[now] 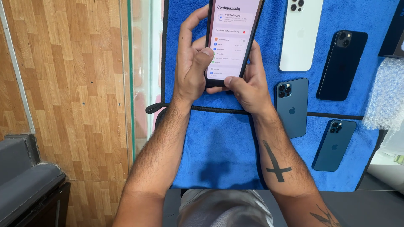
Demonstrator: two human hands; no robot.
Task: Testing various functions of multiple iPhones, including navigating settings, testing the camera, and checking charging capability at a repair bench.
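From the head camera I look down at two bare forearms reaching over a blue cloth mat (219,143) spread on a glass counter. Both hands hold one phone (232,38) upright between them, screen lit and facing me, showing a pale settings menu with rows of small icons; its top runs out of the picture. My left hand (191,63) wraps the phone's left edge, fingers curled behind it and the thumb laid across the lower left of the screen, touching the glass. My right hand (248,86) cups the bottom right corner, fingers closed around the edge and the thumb bent along the lower rim. The right forearm carries a dark cross tattoo (275,162). Four other phones lie face down on the mat to the right, well apart from the hands: a white phone (299,35) at the top, a black phone (341,65) beside it, a blue phone (291,107) just right of my right wrist, and a second blue phone (333,145) lower down. A piece of bubble wrap (386,94) sits at the mat's right edge. To the left, past the glass edge, is a wooden floor (71,84).
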